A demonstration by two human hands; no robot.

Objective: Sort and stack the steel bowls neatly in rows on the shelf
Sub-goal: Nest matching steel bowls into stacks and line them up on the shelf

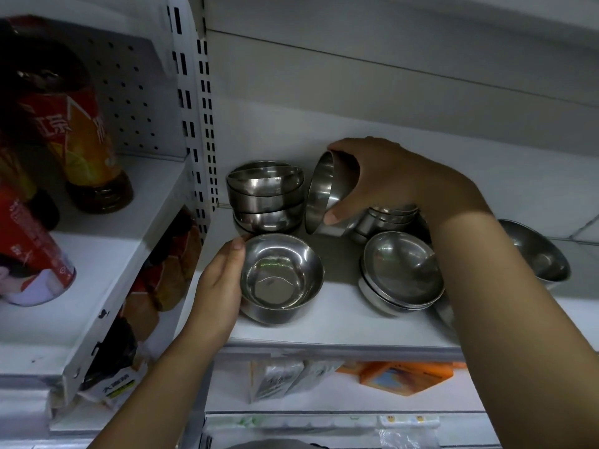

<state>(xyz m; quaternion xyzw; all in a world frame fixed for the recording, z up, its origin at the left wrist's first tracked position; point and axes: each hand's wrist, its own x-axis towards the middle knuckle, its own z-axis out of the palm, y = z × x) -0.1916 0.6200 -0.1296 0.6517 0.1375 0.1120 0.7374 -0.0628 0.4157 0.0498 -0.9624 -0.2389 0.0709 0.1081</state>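
Bare shelf runs between front bowl and nested bowls.

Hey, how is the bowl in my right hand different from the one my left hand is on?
Pose: the tilted bowl is tipped on its side, opening facing left; the upright bowl opens upward. Support: the right hand grips the tilted bowl round its base; the upright bowl sits on the shelf, the left hand cupping its side. Both are shiny steel, seemingly alike in size.
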